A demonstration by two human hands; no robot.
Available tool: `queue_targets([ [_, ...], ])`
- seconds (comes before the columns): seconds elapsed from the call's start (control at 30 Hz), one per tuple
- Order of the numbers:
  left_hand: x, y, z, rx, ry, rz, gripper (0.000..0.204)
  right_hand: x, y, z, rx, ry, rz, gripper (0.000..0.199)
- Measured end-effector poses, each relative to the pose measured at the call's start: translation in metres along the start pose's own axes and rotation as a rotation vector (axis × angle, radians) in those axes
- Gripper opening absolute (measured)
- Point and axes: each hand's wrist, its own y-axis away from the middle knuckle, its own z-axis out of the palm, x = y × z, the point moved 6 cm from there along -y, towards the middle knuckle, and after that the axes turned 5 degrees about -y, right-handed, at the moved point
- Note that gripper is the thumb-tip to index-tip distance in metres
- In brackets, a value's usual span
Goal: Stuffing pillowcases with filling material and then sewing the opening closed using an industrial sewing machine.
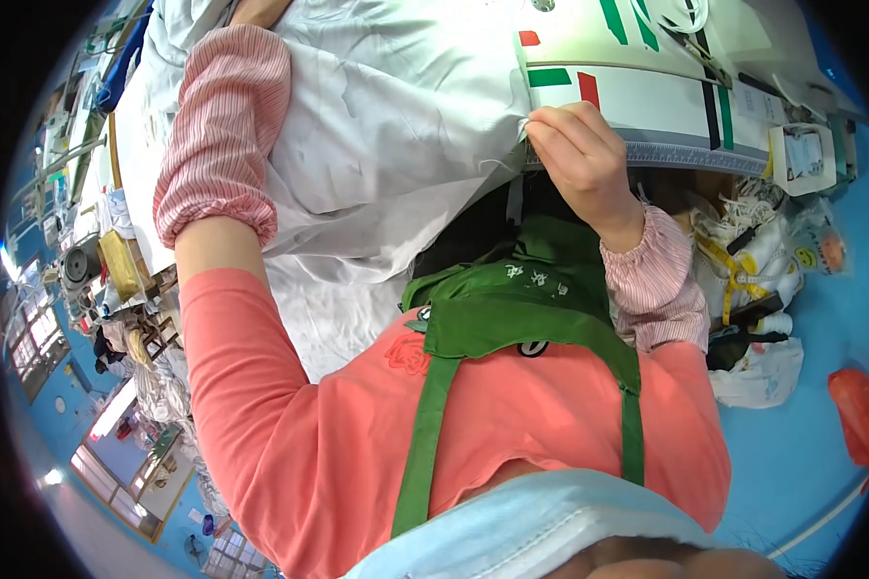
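Note:
White cloth (386, 135) spreads over the left and middle of the work table and hangs off its near edge in loose folds. My right hand (581, 159) pinches the cloth's right edge between thumb and fingers, close to the table's front edge. A few loose threads trail from the cloth just beneath that pinch. At the top left, my left hand (258, 12) rests over the cloth, mostly cut off by the frame's upper edge, so its fingers are hidden. Both forearms wear pink striped sleeve covers.
Red, green and black tape strips mark the white table top (647, 92). A grey ruler (686, 156) runs along its front edge. Scissors (702, 58) lie at the far right, near a small white box (803, 159). Below hang bags and a yellow tape measure (741, 280).

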Motion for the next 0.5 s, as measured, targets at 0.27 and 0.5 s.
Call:
queue_targets([
  [0.27, -0.018, -0.036, 0.007, -0.015, 0.020, 0.038, 0.071, 0.026, -0.031, 0.006, -0.103, -0.027, -0.007, 0.017],
  [0.5, -0.045, -0.080, 0.024, 0.037, -0.165, 0.029, 0.069, 0.050, -0.057, 0.016, -0.147, 0.004, -0.018, 0.014],
])
